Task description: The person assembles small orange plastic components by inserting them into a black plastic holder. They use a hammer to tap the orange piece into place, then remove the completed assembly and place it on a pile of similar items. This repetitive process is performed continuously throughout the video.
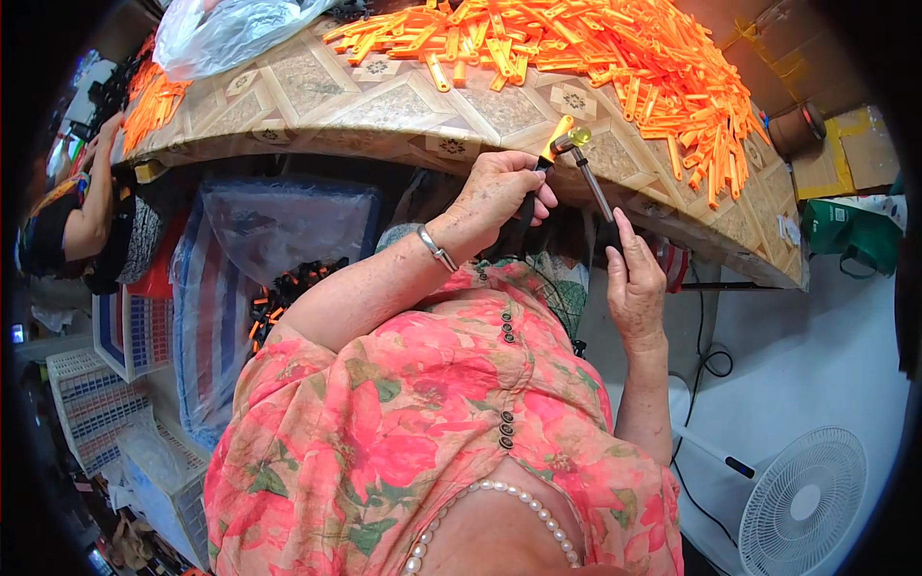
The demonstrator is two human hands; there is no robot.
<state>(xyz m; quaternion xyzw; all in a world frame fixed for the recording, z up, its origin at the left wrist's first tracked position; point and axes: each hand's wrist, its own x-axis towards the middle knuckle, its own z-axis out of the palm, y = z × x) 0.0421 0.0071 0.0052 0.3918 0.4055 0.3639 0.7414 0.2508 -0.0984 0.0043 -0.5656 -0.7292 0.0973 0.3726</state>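
My left hand (504, 192) is closed round a narrow piece with an orange upper part (557, 139) and a black lower part. Its orange end points up and away, above the near edge of the table (317, 106). In my right hand (634, 274) is a small hammer (593, 182) with a metal shaft, a dark grip and a clear yellow tip on its head. The hammer's head lies right at the orange part; whether they touch I cannot tell. Beyond, a large heap of orange plastic strips (615, 48) covers the far right of the tabletop.
A clear plastic bag (226, 38) and a smaller orange pile (154, 101) lie on the left of the table. Below stands a striped, plastic-lined container (221, 288) with black-and-orange pieces. Another person's arm (93, 206) is far left; a white fan (805, 502) is lower right.
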